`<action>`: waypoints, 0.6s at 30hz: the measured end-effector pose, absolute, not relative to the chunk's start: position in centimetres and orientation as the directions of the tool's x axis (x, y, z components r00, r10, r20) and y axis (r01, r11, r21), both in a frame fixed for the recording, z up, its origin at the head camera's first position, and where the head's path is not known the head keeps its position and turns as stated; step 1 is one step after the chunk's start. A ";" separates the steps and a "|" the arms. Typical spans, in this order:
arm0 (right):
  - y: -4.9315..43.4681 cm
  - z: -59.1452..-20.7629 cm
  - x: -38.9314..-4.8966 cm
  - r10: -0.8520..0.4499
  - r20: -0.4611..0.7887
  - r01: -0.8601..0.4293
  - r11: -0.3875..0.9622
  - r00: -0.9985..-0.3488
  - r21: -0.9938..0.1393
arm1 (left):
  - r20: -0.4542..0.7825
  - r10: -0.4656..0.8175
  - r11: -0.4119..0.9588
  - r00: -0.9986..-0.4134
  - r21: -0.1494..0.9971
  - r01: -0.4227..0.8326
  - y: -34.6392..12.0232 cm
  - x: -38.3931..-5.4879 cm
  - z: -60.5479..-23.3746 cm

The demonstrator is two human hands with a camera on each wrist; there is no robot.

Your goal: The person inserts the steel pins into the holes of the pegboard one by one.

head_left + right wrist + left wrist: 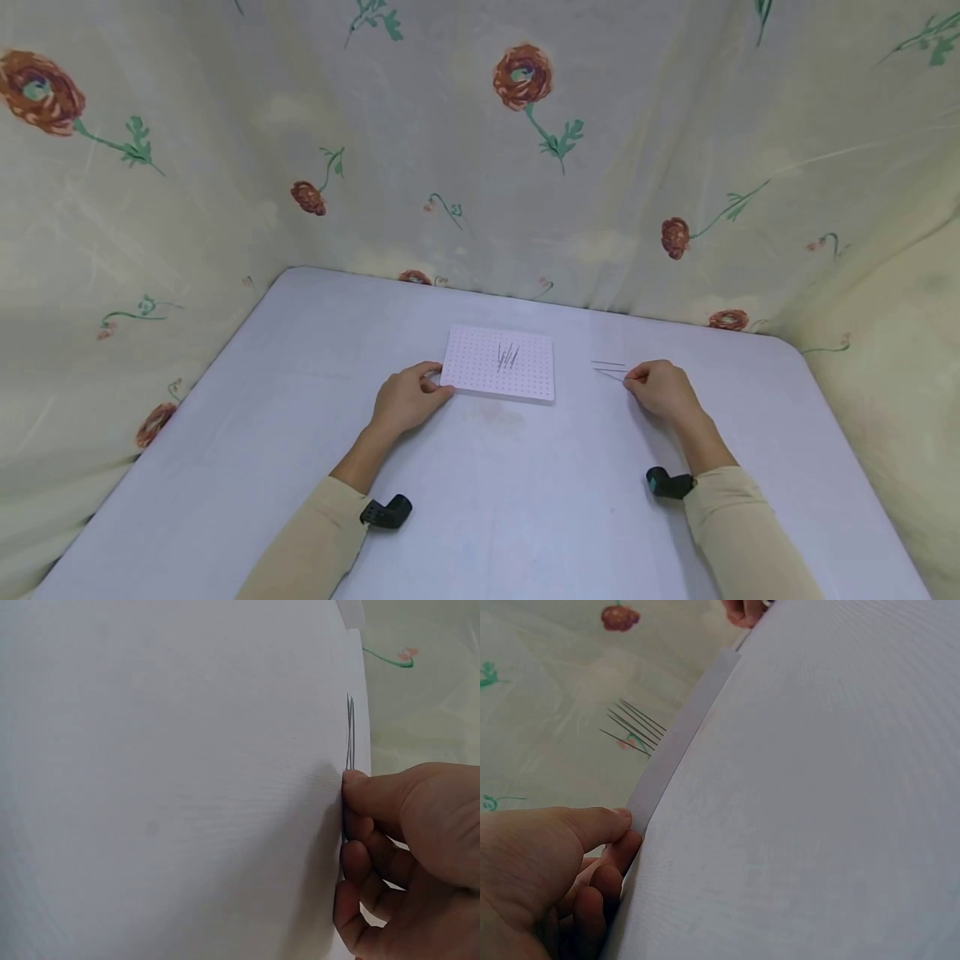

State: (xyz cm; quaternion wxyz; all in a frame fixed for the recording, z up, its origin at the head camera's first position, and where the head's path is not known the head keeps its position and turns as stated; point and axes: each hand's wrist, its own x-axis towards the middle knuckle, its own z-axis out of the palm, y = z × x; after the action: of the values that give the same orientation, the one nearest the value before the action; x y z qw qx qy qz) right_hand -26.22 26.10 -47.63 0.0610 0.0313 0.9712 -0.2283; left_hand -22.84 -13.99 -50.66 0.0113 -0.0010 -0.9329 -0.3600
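Note:
A white board with rows of small holes (465, 367) lies on the table, and several thin dark rods (507, 357) stand up from it, leaning slightly. At its near left corner my left hand (408, 400) pinches the board's edge (682, 739) between thumb and fingers. Over to the right, my right hand (663, 390) is low at the tabletop, thumb and index finger together on the near end of a thin dark rod (609, 375). Beside that one lie other similar rods (607, 362), pointing left; the right wrist view shows the thin rods (350, 735) beyond the fingertips.
The table (480, 500) has a white cover. Behind it and at both sides hangs a pale curtain (420, 108) with printed flowers. A dark wrist camera (386, 512) sits on the left sleeve and another camera (669, 483) on the right.

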 end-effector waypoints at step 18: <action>26.9 -47.8 -27.5 -0.272 -0.099 -0.245 0.944 -0.957 -0.222 | 0.011 -0.004 0.740 -1.000 0.672 0.004 -14.0 -22.8 -50.5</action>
State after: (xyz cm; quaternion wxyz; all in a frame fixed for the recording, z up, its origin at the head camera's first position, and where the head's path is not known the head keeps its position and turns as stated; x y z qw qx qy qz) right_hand -27.49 26.94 -47.80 0.0642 -0.1313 0.9837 -0.1045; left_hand -22.81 -14.02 -50.51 0.0058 -0.0002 -0.9328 -0.3602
